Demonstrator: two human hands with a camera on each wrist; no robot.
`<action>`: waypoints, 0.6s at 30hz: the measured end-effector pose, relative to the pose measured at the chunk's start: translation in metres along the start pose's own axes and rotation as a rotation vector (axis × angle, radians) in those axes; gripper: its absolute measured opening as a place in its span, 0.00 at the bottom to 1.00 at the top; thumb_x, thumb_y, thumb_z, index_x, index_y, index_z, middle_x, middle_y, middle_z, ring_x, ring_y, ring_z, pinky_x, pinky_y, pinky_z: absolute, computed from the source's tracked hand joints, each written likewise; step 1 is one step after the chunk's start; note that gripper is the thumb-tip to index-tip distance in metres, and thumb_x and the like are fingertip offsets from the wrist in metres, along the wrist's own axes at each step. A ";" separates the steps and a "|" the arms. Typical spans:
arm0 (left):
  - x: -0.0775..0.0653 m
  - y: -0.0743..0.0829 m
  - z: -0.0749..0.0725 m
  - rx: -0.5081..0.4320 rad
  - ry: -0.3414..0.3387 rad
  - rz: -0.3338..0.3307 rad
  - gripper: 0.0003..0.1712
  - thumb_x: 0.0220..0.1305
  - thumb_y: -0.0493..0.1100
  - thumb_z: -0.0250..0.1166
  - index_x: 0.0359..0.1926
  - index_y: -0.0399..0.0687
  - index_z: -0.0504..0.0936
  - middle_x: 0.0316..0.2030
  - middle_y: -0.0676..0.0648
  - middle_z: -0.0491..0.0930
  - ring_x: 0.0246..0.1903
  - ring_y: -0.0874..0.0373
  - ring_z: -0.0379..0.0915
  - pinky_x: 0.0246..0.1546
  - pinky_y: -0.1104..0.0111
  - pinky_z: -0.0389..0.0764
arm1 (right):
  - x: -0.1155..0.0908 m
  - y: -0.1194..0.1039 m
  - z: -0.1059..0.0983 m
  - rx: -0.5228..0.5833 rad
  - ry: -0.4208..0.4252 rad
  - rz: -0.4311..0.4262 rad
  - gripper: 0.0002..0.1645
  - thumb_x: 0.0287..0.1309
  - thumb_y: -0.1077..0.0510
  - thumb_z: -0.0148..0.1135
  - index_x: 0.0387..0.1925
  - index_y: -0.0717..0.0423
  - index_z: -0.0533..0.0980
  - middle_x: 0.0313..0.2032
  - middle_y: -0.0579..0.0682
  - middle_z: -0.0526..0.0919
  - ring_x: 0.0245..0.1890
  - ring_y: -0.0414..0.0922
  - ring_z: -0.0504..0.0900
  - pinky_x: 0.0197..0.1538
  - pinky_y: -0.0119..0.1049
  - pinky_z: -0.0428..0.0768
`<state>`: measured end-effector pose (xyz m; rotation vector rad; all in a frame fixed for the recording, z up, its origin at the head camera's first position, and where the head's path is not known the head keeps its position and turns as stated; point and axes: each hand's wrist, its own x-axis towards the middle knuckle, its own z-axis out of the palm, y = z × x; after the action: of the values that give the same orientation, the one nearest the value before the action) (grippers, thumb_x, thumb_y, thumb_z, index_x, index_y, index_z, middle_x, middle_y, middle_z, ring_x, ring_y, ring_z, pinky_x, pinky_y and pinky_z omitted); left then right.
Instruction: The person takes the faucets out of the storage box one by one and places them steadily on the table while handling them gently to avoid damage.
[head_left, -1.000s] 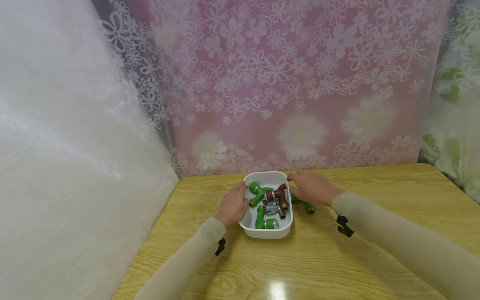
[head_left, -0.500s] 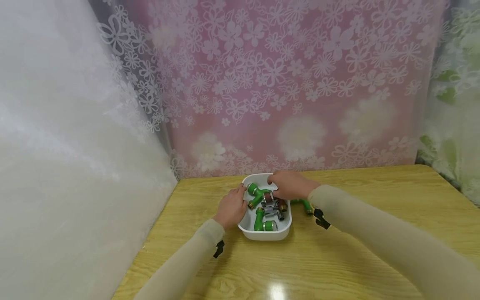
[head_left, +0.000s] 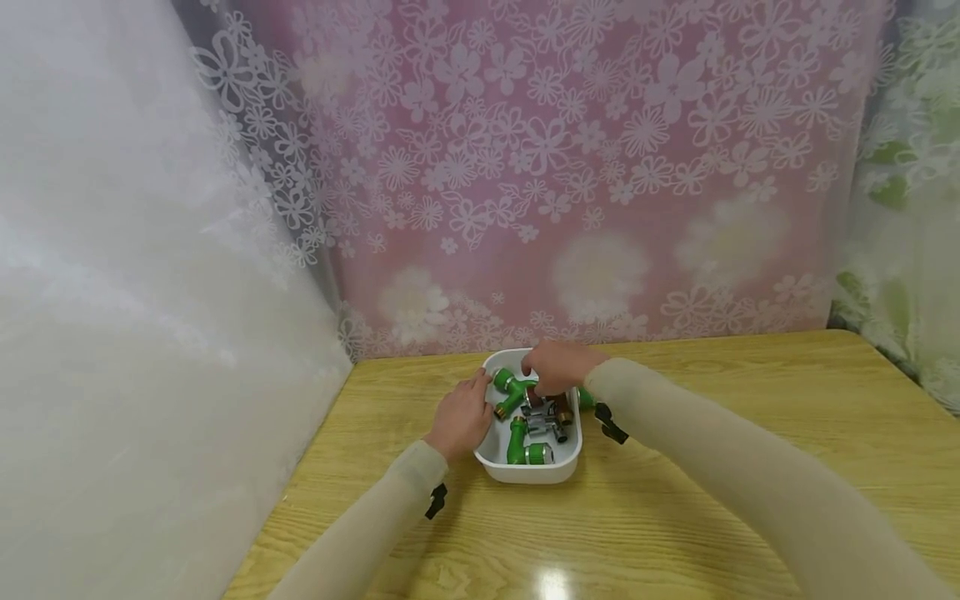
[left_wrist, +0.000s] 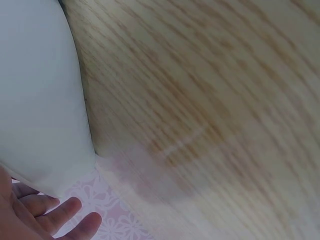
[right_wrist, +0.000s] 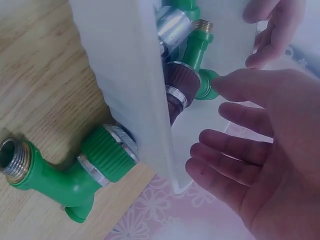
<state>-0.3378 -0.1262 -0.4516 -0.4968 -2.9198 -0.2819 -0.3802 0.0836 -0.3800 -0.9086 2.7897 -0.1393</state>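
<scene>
A white plastic tub [head_left: 528, 472] holds several hose fittings. My left hand [head_left: 459, 414] grips its left rim, with some fingers showing outside the wall in the left wrist view. Over the tub's right side hangs my right hand [head_left: 562, 367], its fingers loosely bent with nothing between them. Its thumb overlaps a green Y-shaped fitting [right_wrist: 199, 45] in the right wrist view. A maroon fitting [right_wrist: 182, 82] lies just below this hand. Nearer the front are a chrome fitting [head_left: 542, 422] and a green elbow fitting [head_left: 517, 442].
Another green branched fitting [right_wrist: 70, 182] lies on the wooden table [head_left: 712, 400], against the tub's right outer wall. A pink flowered curtain [head_left: 465, 167] hangs behind the table. A white sheet [head_left: 150, 333] drapes down the left side.
My right hand has moved left from the tub's right rim to above the fittings inside. My left hand stays at the left rim.
</scene>
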 end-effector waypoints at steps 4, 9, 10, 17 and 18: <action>0.001 0.001 -0.001 0.005 -0.007 -0.001 0.26 0.75 0.43 0.51 0.71 0.43 0.67 0.75 0.41 0.62 0.68 0.46 0.67 0.63 0.52 0.75 | 0.005 0.000 0.001 0.013 -0.031 0.011 0.24 0.64 0.53 0.66 0.60 0.54 0.79 0.57 0.54 0.83 0.46 0.45 0.83 0.50 0.46 0.83; 0.002 0.003 -0.001 -0.002 0.000 0.002 0.26 0.75 0.44 0.51 0.71 0.43 0.67 0.75 0.41 0.62 0.68 0.46 0.68 0.63 0.52 0.75 | 0.010 0.000 0.000 0.036 -0.060 0.036 0.25 0.61 0.55 0.68 0.60 0.56 0.79 0.55 0.52 0.84 0.42 0.43 0.82 0.50 0.45 0.83; 0.002 0.003 -0.001 -0.004 0.006 0.005 0.26 0.75 0.44 0.51 0.71 0.43 0.67 0.75 0.41 0.62 0.68 0.46 0.68 0.63 0.52 0.75 | 0.011 0.000 0.001 0.040 -0.063 0.041 0.25 0.60 0.55 0.68 0.59 0.56 0.79 0.54 0.52 0.84 0.41 0.42 0.82 0.49 0.44 0.83; 0.002 0.001 0.000 -0.031 0.011 0.008 0.26 0.75 0.43 0.51 0.71 0.42 0.67 0.74 0.41 0.63 0.68 0.45 0.68 0.63 0.51 0.75 | 0.025 0.004 0.011 0.008 -0.114 0.037 0.13 0.59 0.56 0.67 0.46 0.49 0.83 0.39 0.43 0.84 0.33 0.41 0.78 0.40 0.39 0.78; 0.001 0.000 0.001 -0.033 0.012 0.007 0.26 0.75 0.43 0.51 0.71 0.42 0.67 0.74 0.41 0.63 0.68 0.45 0.68 0.63 0.51 0.75 | 0.026 0.004 0.012 0.009 -0.124 0.033 0.12 0.59 0.56 0.67 0.45 0.48 0.83 0.38 0.42 0.83 0.33 0.42 0.78 0.40 0.40 0.77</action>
<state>-0.3384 -0.1255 -0.4521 -0.5079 -2.9061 -0.3313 -0.4004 0.0706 -0.3968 -0.8389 2.6862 -0.0878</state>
